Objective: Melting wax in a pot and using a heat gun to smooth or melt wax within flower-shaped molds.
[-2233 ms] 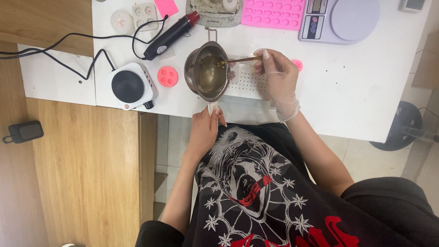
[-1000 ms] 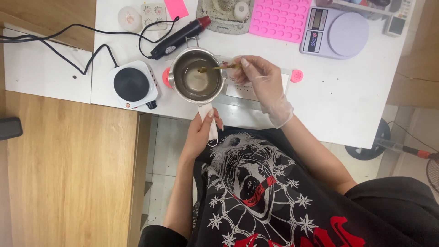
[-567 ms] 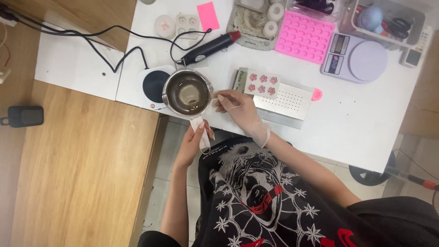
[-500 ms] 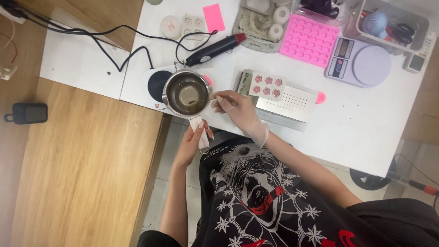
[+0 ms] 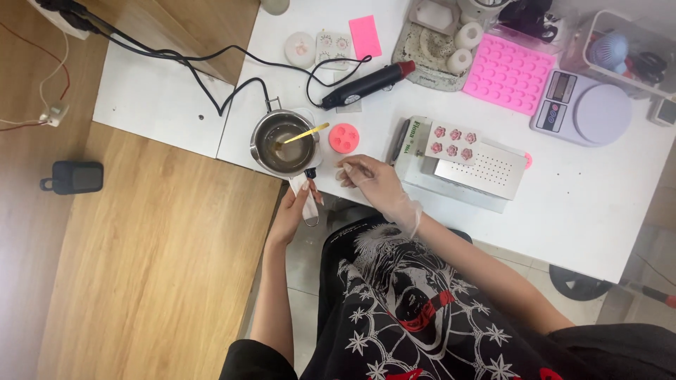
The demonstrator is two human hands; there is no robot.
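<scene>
The widest free stretch of the white table (image 5: 577, 204) lay on the right, in front of the digital scale (image 5: 584, 109). Around the metal melting pot (image 5: 284, 143) room was tight: a yellow stirring stick (image 5: 304, 133) leaned over its rim, the round pink mould (image 5: 343, 138) sat just beside it, and the heat gun (image 5: 366, 84) with its black cord (image 5: 211, 60) barred the way behind. The perforated metal box (image 5: 465, 169) (flower pieces on its left end) stood to the right of the gloved right hand (image 5: 370, 179). The left hand (image 5: 296, 207) gripped the pot's handle (image 5: 305, 197) off the table edge, over open floor. The pink silicone tray (image 5: 512, 74) crowded the far edge.
</scene>
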